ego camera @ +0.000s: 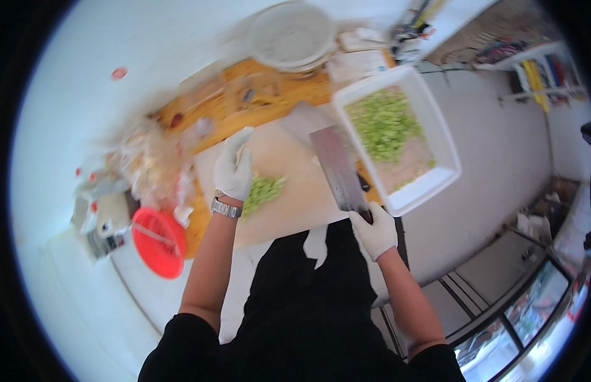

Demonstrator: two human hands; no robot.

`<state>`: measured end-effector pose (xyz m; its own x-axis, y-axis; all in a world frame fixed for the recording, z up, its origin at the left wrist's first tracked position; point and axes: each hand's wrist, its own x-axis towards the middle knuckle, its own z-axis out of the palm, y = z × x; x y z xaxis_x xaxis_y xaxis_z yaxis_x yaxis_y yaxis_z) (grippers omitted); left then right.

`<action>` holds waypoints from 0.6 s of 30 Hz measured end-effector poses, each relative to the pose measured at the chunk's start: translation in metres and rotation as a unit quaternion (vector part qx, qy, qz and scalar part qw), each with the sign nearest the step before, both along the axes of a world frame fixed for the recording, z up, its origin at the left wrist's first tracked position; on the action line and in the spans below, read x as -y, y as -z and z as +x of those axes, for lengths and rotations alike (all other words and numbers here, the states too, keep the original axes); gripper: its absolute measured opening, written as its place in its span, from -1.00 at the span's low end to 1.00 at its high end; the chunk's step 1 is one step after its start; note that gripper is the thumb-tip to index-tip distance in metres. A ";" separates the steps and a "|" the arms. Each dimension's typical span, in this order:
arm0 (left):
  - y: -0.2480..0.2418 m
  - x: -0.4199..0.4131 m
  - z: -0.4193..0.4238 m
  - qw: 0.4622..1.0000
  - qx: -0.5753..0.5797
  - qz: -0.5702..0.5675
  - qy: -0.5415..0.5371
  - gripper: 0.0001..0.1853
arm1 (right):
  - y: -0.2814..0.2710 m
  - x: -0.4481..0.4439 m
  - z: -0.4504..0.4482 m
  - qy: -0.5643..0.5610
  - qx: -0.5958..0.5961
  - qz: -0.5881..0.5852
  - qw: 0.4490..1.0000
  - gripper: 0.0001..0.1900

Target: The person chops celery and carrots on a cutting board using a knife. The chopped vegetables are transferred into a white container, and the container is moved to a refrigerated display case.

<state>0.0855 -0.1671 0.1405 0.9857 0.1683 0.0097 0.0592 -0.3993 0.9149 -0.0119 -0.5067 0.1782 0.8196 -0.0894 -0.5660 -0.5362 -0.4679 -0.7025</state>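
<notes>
My left hand (234, 167), in a white glove, is raised over the left part of a pale cutting board (300, 186). Its thumb stands apart from the fingers, and I see nothing held in it. Partly hidden behind this hand is a small heap of chopped green vegetable (265, 191) on the board. My right hand (375, 231), also gloved, grips the handle of a broad-bladed cleaver (340, 167). The blade points away from me over the board's right side. Beyond it, a white plastic tub (422, 191) holds more chopped green pieces (383, 124).
A red plastic basin (156, 243) is at the wooden table's (300, 93) left end, near blurred plastic bags (152, 157). A large pale round basin (293, 36) stands at the back by the wall. Glass-fronted cabinets (536, 301) are at the lower right.
</notes>
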 end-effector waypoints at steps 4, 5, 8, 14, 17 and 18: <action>0.075 -0.069 -0.085 0.978 -0.039 0.184 -0.094 -0.49 | 0.063 -0.047 -0.022 0.099 -0.114 0.217 0.964 -0.80; 0.089 -0.071 -0.106 0.969 -0.095 0.199 -0.114 -0.45 | 0.078 -0.056 -0.027 0.109 -0.152 0.203 0.961 -0.80; 0.114 -0.060 -0.138 0.972 -0.017 0.223 -0.070 -0.25 | 0.110 -0.064 -0.032 0.102 -0.151 0.190 0.965 -0.79; 0.105 0.001 -0.103 0.931 -0.059 0.355 -0.058 0.10 | 0.131 -0.084 -0.030 0.057 -0.170 0.169 0.969 -0.76; 0.104 0.024 -0.080 0.937 -0.075 0.333 -0.068 0.12 | 0.138 -0.112 -0.029 0.016 -0.145 0.172 0.974 -0.76; 0.106 0.030 -0.075 0.939 -0.067 0.326 -0.086 -0.01 | 0.141 -0.123 -0.028 0.004 -0.128 0.170 0.977 -0.76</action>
<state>0.0106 -0.1968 0.0344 0.9440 0.3270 0.0446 0.2712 -0.8456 0.4597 -0.0402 -0.3834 0.0370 0.6479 0.1342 -0.7498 -0.7169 -0.2253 -0.6598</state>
